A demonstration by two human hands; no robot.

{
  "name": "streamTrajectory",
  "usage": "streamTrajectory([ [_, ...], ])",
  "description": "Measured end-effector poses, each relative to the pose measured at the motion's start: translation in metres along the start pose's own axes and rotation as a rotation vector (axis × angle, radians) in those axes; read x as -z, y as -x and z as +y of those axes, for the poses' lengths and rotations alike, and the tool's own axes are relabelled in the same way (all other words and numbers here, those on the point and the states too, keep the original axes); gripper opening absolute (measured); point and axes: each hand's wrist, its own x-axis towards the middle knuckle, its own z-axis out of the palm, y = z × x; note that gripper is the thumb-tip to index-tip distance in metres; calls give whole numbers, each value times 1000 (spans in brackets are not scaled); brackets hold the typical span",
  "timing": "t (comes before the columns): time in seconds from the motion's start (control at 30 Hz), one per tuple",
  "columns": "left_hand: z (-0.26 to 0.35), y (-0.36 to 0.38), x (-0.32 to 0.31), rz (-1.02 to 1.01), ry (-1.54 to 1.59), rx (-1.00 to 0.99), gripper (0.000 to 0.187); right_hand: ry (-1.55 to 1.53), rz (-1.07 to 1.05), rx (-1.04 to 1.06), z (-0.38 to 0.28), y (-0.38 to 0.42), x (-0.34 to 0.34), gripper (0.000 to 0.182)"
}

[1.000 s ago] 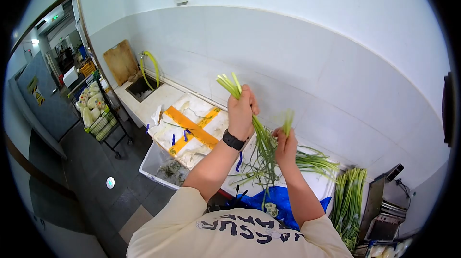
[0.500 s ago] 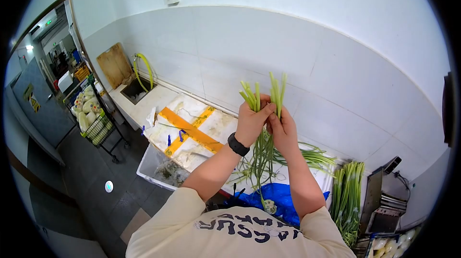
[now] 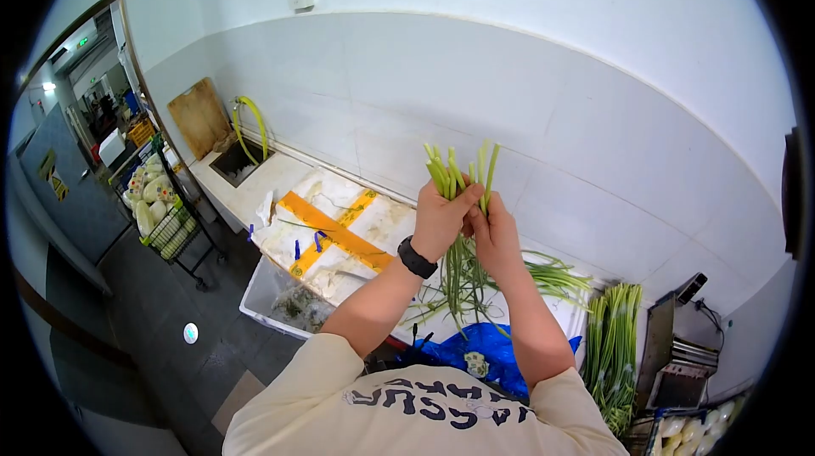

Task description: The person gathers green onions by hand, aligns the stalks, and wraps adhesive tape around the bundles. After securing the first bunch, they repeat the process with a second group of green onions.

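Both hands are raised close together above the counter. My left hand point(image 3: 439, 220), with a black watch on the wrist, is closed round a bunch of garlic scapes point(image 3: 440, 171), pale cut ends up. Against it, my right hand point(image 3: 494, 233) grips another few scapes point(image 3: 490, 169). Their thin green tails point(image 3: 461, 286) hang below the hands over the white surface. Beneath them lies a blue plastic bag point(image 3: 488, 352). More loose scapes point(image 3: 556, 278) rest to the right of the hands.
A foam lid with orange tape point(image 3: 340, 235) lies left of the hands, over a white foam box point(image 3: 263, 299). Bundled scapes point(image 3: 613, 341) stand at the right, beside a metal appliance point(image 3: 679, 363). Farther left are a sink point(image 3: 242, 163), a cutting board point(image 3: 199, 119) and a loaded cart point(image 3: 165, 210).
Both hands have lowered slightly. The scapes' tops have shifted closer together, and the hanging tails have swung up off the blue bag a little.
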Motion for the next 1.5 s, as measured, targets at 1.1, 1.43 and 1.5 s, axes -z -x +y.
streamTrajectory([
  [1.1,57,20,-3,-328,-1454,-841,82,1105,-145,159,11,8,92,20],
  [1.43,-133,1,-14,-301,-1118,-620,20,496,-1,161,-31,125,81,57],
  [1.5,-145,11,-28,-388,-621,-172,19,78,24,-460,28,143,90,63],
])
